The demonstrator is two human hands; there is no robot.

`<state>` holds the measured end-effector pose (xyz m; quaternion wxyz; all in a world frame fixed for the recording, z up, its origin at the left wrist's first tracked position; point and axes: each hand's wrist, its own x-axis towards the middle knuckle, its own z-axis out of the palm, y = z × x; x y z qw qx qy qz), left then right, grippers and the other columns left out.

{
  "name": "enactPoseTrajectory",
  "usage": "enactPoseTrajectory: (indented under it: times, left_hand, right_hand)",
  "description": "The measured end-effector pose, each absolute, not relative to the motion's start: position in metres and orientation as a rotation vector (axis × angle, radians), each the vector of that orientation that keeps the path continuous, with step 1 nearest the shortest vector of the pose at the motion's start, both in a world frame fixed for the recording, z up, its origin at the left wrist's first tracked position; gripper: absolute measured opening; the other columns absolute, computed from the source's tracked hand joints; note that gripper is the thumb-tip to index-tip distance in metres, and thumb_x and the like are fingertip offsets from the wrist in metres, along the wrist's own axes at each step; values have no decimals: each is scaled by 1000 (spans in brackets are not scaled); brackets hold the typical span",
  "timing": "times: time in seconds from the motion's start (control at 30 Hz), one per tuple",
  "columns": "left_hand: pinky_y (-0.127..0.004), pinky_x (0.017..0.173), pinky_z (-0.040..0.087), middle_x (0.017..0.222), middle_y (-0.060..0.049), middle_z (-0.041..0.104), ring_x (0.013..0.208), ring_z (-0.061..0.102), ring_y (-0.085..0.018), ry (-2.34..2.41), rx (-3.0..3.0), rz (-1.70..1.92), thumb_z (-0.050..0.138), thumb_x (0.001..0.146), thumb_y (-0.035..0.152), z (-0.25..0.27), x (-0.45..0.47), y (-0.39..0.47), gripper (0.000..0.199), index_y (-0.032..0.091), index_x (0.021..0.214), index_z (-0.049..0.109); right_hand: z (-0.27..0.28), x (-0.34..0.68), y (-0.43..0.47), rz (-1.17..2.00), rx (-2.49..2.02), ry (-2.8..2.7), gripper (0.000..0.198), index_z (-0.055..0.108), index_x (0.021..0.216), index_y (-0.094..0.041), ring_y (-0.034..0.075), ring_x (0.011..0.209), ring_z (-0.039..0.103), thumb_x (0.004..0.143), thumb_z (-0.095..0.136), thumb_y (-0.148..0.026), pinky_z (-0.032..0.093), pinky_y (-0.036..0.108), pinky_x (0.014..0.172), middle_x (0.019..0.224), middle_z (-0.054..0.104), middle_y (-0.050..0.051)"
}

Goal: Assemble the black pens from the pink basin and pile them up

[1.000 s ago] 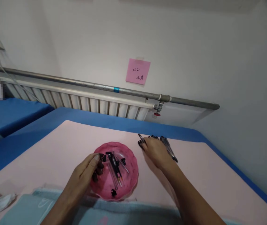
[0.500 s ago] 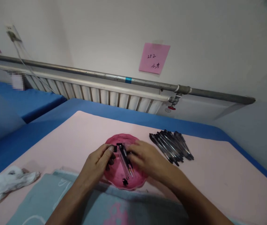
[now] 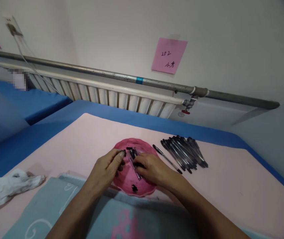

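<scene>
A round pink plate with a wavy rim (image 3: pixel 122 189) holds clear pen tubes (image 3: pixel 134 168), black pen pieces and a dark clump (image 3: pixel 134 188) near its front edge. My left hand (image 3: pixel 109 164) is closed over the plate's left side, pinching a small black pen part (image 3: pixel 124 153) between thumb and forefinger. The other fingers are curled and look darkly smudged. Over the right side, my right hand (image 3: pixel 153 168) has its fingertips closed among the pen pieces; they mostly hide what they grip. A single pen (image 3: pixel 167 158) lies just right of the plate.
Beyond that pen lies a pile of black-tipped clear pens (image 3: pixel 184 152). A grey-blue patterned cloth (image 3: pixel 64 199) covers the near edge of the pink mat (image 3: pixel 94 132). A white crumpled cloth or glove (image 3: pixel 9 189) lies at left. A radiator (image 3: pixel 112 96) and pipe run along the wall.
One pen now lies between the plate and the pile, where none lay before. My right hand's fingers have come down onto the pen pieces. My left hand stays pinched. The view has shifted slightly.
</scene>
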<state>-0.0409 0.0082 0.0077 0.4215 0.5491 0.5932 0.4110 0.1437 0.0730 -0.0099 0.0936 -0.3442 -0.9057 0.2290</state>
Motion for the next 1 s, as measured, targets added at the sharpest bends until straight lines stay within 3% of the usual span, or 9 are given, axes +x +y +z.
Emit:
enactPoseTrajectory:
  times: [0.37,0.53,0.8,1.0]
  left_hand:
    - [-26,60,40,66,2,57,65,52,-15,1489,1371,1038,43,87,43,8,-42,7,28,21,80,59]
    - [-25,62,40,67,3,56,66,51,-14,1520,1330,1146,45,86,44,7,-45,7,29,20,83,60]
    - [-23,50,36,63,4,55,53,46,-11,1607,1185,1349,49,83,46,7,-54,10,30,20,88,63]
    - [-22,50,38,59,4,54,53,50,-12,1769,1185,1474,47,84,37,5,-66,15,26,18,86,65]
  right_hand:
    - [-9,142,69,576,-999,-2660,16,64,86,-18,16,74,54,83,50,-12,36,28,63,84,63,5]
    - [-10,140,67,426,-964,-2768,11,62,76,-18,15,69,52,79,54,-11,35,26,58,77,61,3]
    - [3,147,66,233,-1105,-2599,17,63,90,-19,19,81,57,84,48,-13,47,31,70,88,63,6]
    - [10,161,43,254,-971,-2454,22,63,93,-23,18,77,63,90,41,-22,51,30,68,86,67,5]
